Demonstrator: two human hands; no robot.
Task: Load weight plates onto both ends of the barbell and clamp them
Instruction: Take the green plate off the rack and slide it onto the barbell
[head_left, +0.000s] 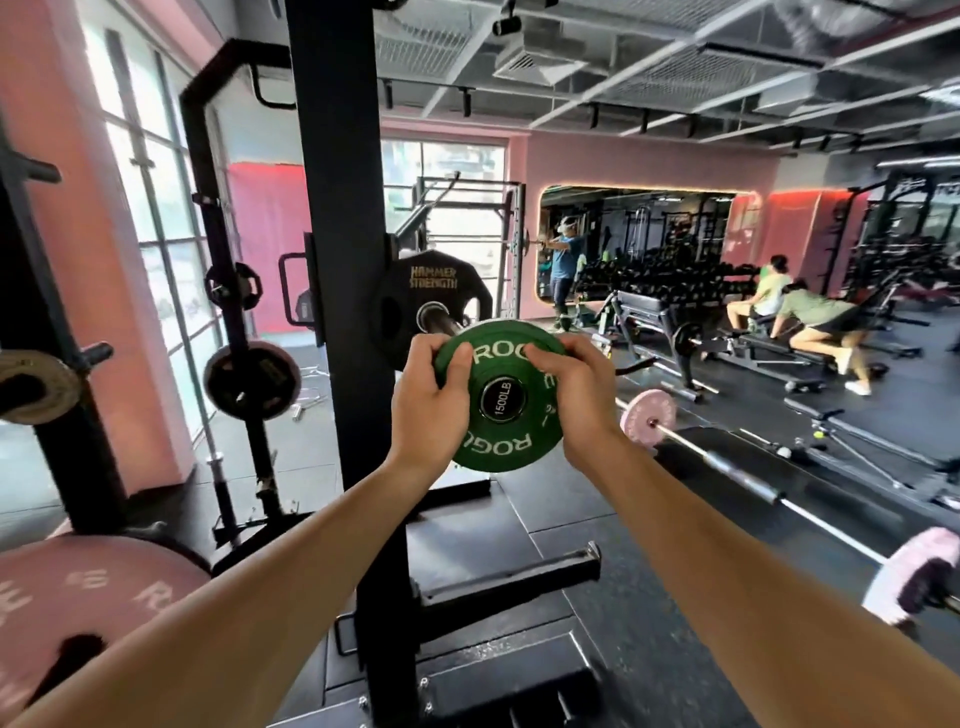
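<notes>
A green Rogue weight plate (498, 447) sits on the end of the barbell sleeve, whose black end cap (503, 401) shows through the plate's centre. My left hand (431, 400) grips the plate's left edge, thumb across its face. Gripping the right edge the same way is my right hand (576, 395). Behind the green plate, a black Hammer Strength plate (431, 296) is on the same sleeve (436, 318). The rest of the bar is hidden behind the rack upright.
A black rack upright (343, 260) stands just left of the plate. Stored plates hang on pegs at left (252, 379), a pink plate (78, 597) at lower left. A pink-plated barbell (727, 462) lies on the floor to the right. People exercise on benches (810, 317) further back.
</notes>
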